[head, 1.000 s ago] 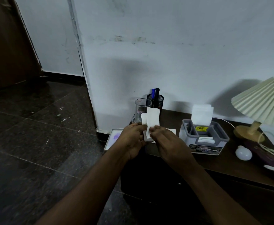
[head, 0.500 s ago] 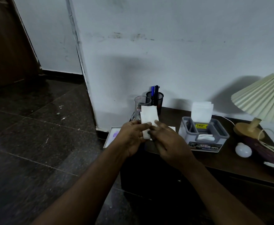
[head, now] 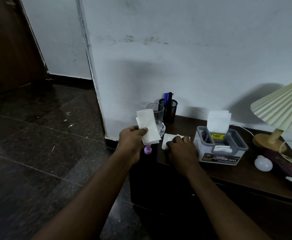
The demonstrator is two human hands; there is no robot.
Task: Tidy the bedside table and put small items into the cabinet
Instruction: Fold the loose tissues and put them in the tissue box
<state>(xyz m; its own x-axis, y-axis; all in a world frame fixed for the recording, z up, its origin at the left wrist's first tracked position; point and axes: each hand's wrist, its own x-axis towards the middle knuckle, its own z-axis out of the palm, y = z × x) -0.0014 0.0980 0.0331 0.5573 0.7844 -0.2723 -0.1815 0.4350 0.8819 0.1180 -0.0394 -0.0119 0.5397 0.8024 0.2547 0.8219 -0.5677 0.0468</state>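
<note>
While the left hand (head: 130, 142) pinches two overlapping tissues (head: 148, 127) upright before one glass (head: 159, 116), the right hand (head: 181, 149) grasps one flat tissue (head: 167, 137) on the bedside table (head: 185, 123), beside one tissue box (head: 221, 146).

Tissue (head: 148, 126), in the left hand's (head: 131, 142) grip: thin white paper, matt.
Sheet (head: 166, 141), under the right hand (head: 181, 149): matt white paper.
Glass (head: 157, 113), just behind the grip: clear, glossy.
Pen cup (head: 169, 110), behind it: black metal mesh.
Table (head: 185, 122): dark wood, low sheen.
Box (head: 219, 153), right of the grip: smooth grey plastic.
Lampshade (head: 283, 110), far right: pleated, matt; cloth or paper, unclear.
Lamp base (head: 266, 141): pale wood.
Floor (head: 38, 135), left: polished dark stone.
Wall (head: 176, 58): matt paint, scuffed.
</note>
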